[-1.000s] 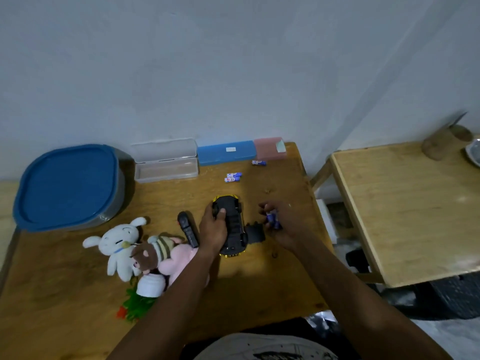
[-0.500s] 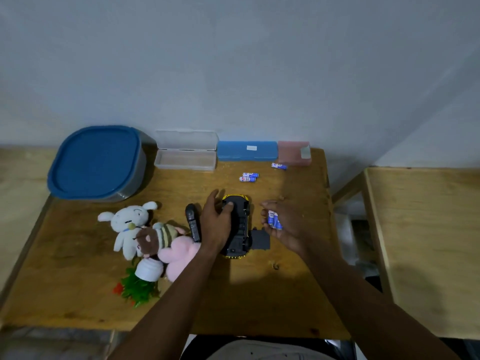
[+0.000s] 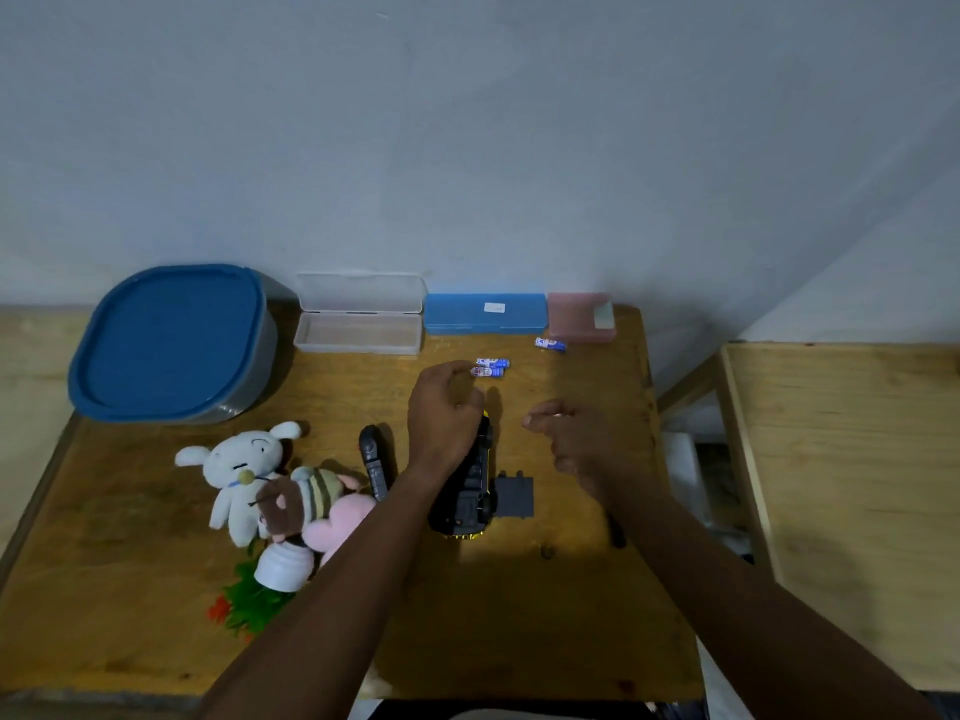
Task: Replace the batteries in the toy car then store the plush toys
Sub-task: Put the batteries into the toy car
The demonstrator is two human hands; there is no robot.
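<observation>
The black toy car (image 3: 467,493) with yellow trim lies upside down mid-table, its dark grey battery cover (image 3: 514,496) flat beside it on the right. My left hand (image 3: 441,413) hovers over the car's far end, curved fingers apart, fingertips just short of two blue batteries (image 3: 491,367). A third battery (image 3: 550,344) lies by the pink case. My right hand (image 3: 569,436) is right of the car, fingers curled with its back to me; what it grips is hidden. A white rabbit plush (image 3: 239,467), a brown striped plush (image 3: 304,498) and a pink plush (image 3: 340,522) lie at the left.
A blue-lidded tub (image 3: 171,340) stands at the back left. Along the wall sit an open clear case (image 3: 358,327), a blue case (image 3: 485,311) and a pink case (image 3: 579,317). A black remote (image 3: 373,462) lies left of the car. A small potted plant (image 3: 270,579) lies tipped over. Another wooden table (image 3: 841,485) stands on the right.
My left hand left the car's underside and moved away from me toward the two loose batteries. My right hand turned over, so the blue batteries seen in it before are now hidden.
</observation>
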